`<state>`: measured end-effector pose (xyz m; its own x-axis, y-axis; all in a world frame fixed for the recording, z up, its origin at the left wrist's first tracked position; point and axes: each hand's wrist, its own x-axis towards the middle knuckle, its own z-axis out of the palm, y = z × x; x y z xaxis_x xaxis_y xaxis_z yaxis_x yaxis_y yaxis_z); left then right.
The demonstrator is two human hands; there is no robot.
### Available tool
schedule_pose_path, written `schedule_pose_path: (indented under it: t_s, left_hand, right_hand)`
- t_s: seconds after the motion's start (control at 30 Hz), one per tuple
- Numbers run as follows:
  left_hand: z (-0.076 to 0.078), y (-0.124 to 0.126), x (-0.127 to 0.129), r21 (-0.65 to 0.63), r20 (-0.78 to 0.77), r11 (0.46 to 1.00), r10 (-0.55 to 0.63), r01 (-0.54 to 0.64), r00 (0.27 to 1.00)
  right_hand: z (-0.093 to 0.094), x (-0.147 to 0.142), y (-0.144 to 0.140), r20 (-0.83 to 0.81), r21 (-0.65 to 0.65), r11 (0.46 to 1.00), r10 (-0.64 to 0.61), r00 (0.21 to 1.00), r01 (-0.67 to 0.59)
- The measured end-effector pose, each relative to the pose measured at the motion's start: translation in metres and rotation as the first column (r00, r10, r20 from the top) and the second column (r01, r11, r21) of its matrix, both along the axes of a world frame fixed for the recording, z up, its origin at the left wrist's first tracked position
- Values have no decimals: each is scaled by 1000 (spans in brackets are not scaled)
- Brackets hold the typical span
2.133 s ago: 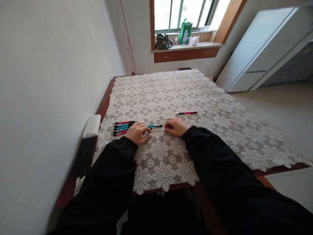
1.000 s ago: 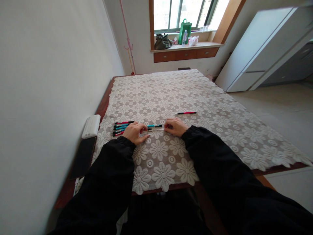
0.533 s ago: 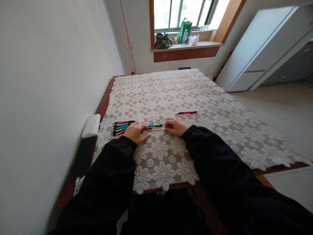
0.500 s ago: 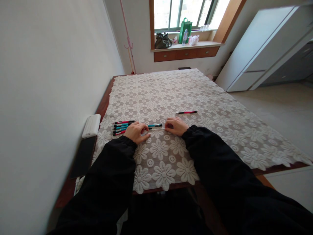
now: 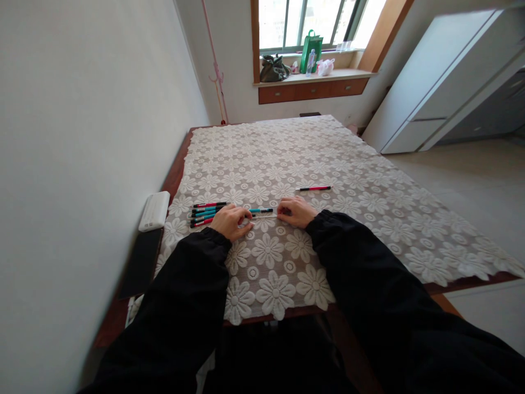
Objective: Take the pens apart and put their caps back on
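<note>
A white lace cloth (image 5: 328,164) with an openwork flower pattern, matt and bumpy, covers the table (image 5: 174,175), whose bare left edge is dark, smooth, slightly glossy wood. The pens (image 5: 205,213) near the left edge look like smooth plastic in pink, teal and black, as does the lone pen (image 5: 314,189) farther in. The white box (image 5: 154,211) on the left edge is matt plastic; the black slab (image 5: 141,262) beside it is flat and matt. Both sleeves (image 5: 369,284) are black matt cloth.

Bright daylight from window (image 5: 303,24) | edges warped | far corners perhaps soft
</note>
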<state>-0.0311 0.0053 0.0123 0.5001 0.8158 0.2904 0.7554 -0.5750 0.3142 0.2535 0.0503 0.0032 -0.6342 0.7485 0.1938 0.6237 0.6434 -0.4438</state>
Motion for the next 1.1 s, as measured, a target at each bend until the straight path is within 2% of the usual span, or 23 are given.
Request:
schedule_pose_path:
  t_s: [1.1]
  left_hand:
    - [2, -1, 2, -9, -9, 1000, -26, 26, 1000]
  right_hand:
    - [0, 0, 0, -6, 3, 1000, -3, 1000, 3]
